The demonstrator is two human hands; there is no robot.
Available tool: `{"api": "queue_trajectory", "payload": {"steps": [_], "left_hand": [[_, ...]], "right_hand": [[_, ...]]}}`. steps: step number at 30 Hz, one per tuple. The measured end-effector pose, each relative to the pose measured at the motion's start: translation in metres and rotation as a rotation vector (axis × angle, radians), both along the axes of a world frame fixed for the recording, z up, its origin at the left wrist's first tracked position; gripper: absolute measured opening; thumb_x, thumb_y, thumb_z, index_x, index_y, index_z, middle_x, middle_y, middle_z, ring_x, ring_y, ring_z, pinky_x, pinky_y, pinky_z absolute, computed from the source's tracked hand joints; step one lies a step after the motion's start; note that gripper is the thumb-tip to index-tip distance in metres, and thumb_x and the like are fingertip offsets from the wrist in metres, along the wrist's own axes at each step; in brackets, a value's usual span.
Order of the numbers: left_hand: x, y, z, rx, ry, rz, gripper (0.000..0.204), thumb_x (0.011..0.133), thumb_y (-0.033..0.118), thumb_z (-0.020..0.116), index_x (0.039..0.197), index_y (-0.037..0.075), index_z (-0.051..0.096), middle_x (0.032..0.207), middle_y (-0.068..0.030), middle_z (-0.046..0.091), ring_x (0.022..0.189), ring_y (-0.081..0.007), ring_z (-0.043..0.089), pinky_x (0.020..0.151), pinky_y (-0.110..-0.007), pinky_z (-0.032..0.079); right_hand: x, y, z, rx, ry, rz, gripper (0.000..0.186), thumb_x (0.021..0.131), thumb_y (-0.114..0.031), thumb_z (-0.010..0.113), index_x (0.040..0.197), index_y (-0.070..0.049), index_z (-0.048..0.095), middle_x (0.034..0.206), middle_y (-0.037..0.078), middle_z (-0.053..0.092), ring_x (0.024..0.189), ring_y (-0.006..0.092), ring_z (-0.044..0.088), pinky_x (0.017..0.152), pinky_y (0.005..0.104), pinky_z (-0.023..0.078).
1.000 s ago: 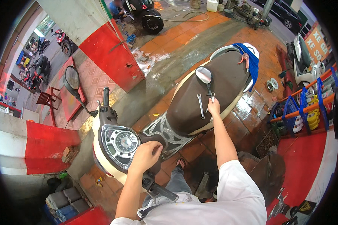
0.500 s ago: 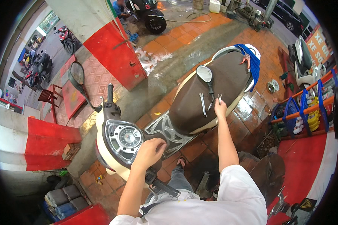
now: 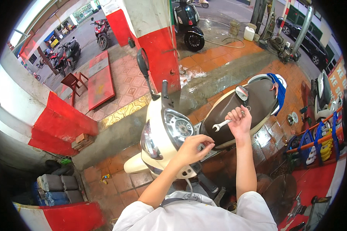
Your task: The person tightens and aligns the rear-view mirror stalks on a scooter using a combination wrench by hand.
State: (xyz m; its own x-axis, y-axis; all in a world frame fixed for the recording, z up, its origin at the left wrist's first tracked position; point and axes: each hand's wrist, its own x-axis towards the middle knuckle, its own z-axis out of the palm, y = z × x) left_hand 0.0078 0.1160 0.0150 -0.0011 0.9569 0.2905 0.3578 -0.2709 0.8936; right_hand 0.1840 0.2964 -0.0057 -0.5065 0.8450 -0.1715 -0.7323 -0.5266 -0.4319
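"Orange floor tiles [image 3: 112, 188], shiny with wet in places, run beneath a cream scooter [image 3: 158, 111]. Where's the wrench [image 3: 221, 125]?"

"In the right hand [image 3: 240, 121], held above the front of the brown seat [image 3: 260, 101]. The fingers wrap round its shank, and the open end pokes out to the left."

"And that ring end [image 3: 248, 108] by the thumb?"

"I can't tell whether it belongs to the same tool."

"What about the left hand [image 3: 194, 149]?"

"Near the dial panel [image 3: 180, 126], fingers loosely bent. I can't tell whether anything is pinched between the tips."

"Anything else on the scooter?"

"A mirror [image 3: 241, 91] lies on the seat, just beyond the right hand. A blue cloth [image 3: 280, 94] drapes over the tail, with something small and red [image 3: 274, 87] on it."

"And farther out?"

"A red-and-grey pillar [image 3: 158, 42] past the handlebar [image 3: 165, 90], a brown chair [image 3: 73, 82] beside a red platform [image 3: 100, 92], an orange-railed rack [image 3: 312, 142] on the right."
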Motion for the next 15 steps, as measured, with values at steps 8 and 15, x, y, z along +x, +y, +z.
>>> {"api": "queue_trajectory", "payload": {"steps": [8, 15], "left_hand": [[-0.217, 0.018, -0.048, -0.048, -0.047, 0.619, 0.037, 0.086, 0.023, 0.076, 0.112, -0.002, 0.069, 0.091, -0.0117, 0.073, 0.083, -0.0183, 0.069, 0.072, -0.032, 0.055], [-0.287, 0.088, -0.100, 0.035, 0.200, 0.402, 0.044, 0.079, 0.033, 0.081, 0.104, -0.003, 0.072, 0.091, -0.0163, 0.071, 0.087, -0.0306, 0.070, 0.079, -0.038, 0.054]], "right_hand": [[-0.098, -0.096, 0.051, 0.431, -0.765, 0.063, 0.029, 0.100, -0.021, 0.059, 0.073, -0.009, 0.056, 0.059, -0.008, 0.042, 0.050, 0.0018, 0.034, 0.047, 0.0218, 0.023], [-0.178, -0.135, 0.084, 0.538, -0.672, 0.214, 0.027, 0.103, -0.024, 0.055, 0.081, -0.008, 0.057, 0.065, -0.009, 0.042, 0.052, 0.0013, 0.033, 0.048, 0.0223, 0.024]]}}
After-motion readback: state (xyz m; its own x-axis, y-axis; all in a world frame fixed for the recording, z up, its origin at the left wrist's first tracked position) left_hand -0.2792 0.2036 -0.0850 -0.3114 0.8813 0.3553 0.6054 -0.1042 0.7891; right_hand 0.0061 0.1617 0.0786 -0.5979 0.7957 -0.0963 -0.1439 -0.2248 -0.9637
